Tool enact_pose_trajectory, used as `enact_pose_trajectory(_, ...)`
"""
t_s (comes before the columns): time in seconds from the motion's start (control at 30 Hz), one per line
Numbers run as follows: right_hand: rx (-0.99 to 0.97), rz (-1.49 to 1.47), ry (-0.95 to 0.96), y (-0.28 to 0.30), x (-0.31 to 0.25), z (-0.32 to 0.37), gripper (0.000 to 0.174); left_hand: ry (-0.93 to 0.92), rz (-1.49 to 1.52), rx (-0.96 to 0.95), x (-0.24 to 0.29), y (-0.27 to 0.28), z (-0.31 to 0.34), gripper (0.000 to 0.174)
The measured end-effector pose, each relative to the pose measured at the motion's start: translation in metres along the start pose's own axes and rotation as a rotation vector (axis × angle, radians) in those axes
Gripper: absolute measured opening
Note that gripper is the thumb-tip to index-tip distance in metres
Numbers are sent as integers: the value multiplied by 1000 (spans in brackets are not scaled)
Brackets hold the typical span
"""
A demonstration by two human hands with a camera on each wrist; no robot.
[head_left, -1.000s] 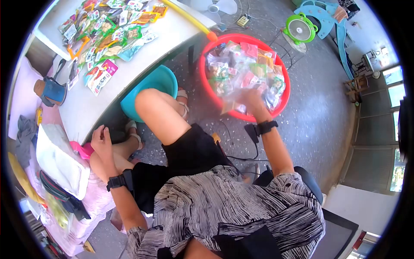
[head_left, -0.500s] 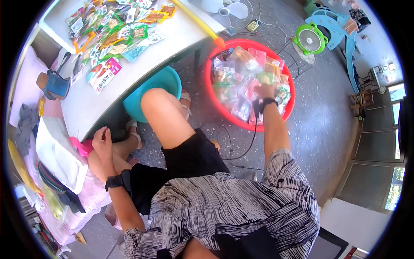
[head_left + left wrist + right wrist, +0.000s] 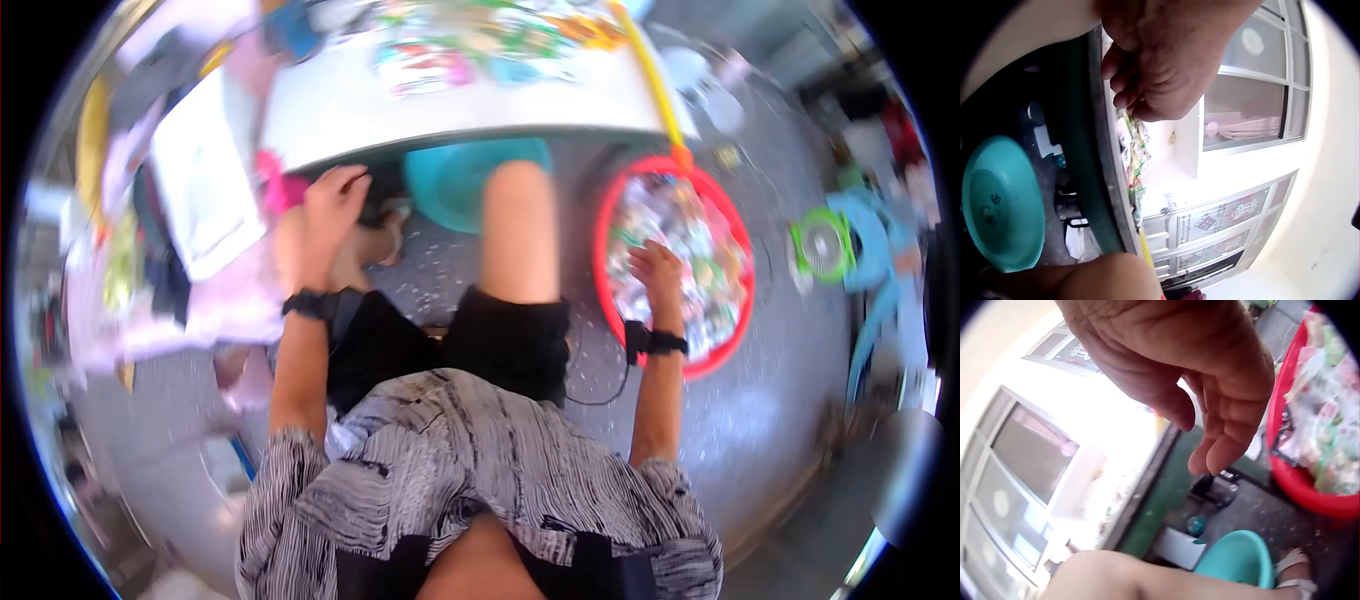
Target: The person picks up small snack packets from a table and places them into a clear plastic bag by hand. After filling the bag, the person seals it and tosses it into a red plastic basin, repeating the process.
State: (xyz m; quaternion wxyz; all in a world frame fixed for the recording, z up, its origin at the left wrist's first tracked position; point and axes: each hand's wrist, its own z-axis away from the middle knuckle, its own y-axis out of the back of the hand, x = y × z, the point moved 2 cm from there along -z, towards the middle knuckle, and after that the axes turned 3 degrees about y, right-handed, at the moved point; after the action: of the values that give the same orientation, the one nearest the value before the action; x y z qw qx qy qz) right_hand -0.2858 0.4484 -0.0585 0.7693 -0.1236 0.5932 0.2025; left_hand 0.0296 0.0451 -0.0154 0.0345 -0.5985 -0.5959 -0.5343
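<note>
Above the near-left side of the red basin (image 3: pixel 602 262), the right hand (image 3: pixel 657 275) hangs with loosely bent fingers, holding nothing. In the right wrist view the same hand (image 3: pixel 1210 381) has a gap between thumb and fingers, and the basin of clear-bagged packets (image 3: pixel 1329 419) lies beside it. The left hand (image 3: pixel 335 205) is raised over the left knee near the table edge, its fingers loosely curled and empty; the left wrist view shows this hand (image 3: pixel 1166 62) likewise. Blurred colourful packets (image 3: pixel 425 68) lie spread on the white table (image 3: pixel 350 105).
A teal basin (image 3: pixel 450 185) stands under the table, behind the knees. A yellow tube (image 3: pixel 652 75) with an orange end lies across the table's right edge. On the left is a white foam tray (image 3: pixel 205 175); a green fan (image 3: pixel 825 245) stands on the right.
The right hand has let go of the bagged packets and lifted from the basin, back toward the body. The head view has swung left, toward the table. The left hand stays near the knee.
</note>
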Motion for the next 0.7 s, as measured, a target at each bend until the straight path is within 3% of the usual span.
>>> enact_pose_trajectory(0.03,-38,-109,59,-4,-27,8,33,55,61,70,29,-1,-10,18)
enact_pose_trajectory(0.07,-95,-124,78,-21,-49,11,33,7,-14,139,24,14,-10,18)
enact_pose_trajectory(0.23,-354,-118,213,-116,-121,45,26,-21,-415,645,-34,119,-8,17)
enact_pose_trajectory(0.3,-439,-102,252,-143,-141,58,25,71,-654,689,-68,155,-4,24)
enact_pose_trajectory(0.37,-504,-75,292,-162,-154,68,25,151,-786,634,-98,174,-2,26)
enact_pose_trajectory(0.4,-541,-62,316,-172,-160,72,25,166,-883,528,-124,179,-4,28)
enact_pose_trajectory(0.5,-651,-40,359,-195,-177,82,26,488,-971,144,-137,174,-14,28)
enact_pose_trajectory(0.57,-669,1,385,-209,-182,84,26,606,-992,-36,-156,167,-19,26)
enact_pose_trajectory(0.7,-715,40,384,-229,-184,83,26,613,-869,7,-184,172,-27,21)
